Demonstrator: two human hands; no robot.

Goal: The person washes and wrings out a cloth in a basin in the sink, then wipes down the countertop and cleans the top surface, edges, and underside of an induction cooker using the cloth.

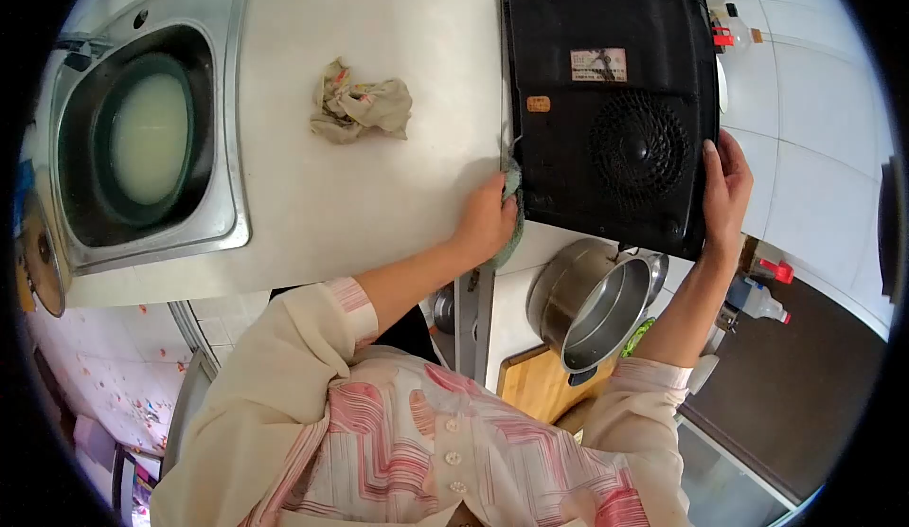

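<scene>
A black appliance (568, 167) with a round vent grille and a pale label on its underside stands tipped up at the right of the counter. My right hand (727, 186) grips its lower right edge. At the appliance's lower left edge, my left hand (488, 219) is closed on a grey-green cloth (512, 233). A crumpled beige cloth (360, 106) lies on the white counter (379, 6), left of the appliance.
At the left, a metal sink (237, 148) holds a green basin (102, 139) of cloudy water. Below the appliance are a steel pot (559, 290) and a wooden board (530, 385). Bottles (757, 300) stand at the right, near a dark surface (805, 385).
</scene>
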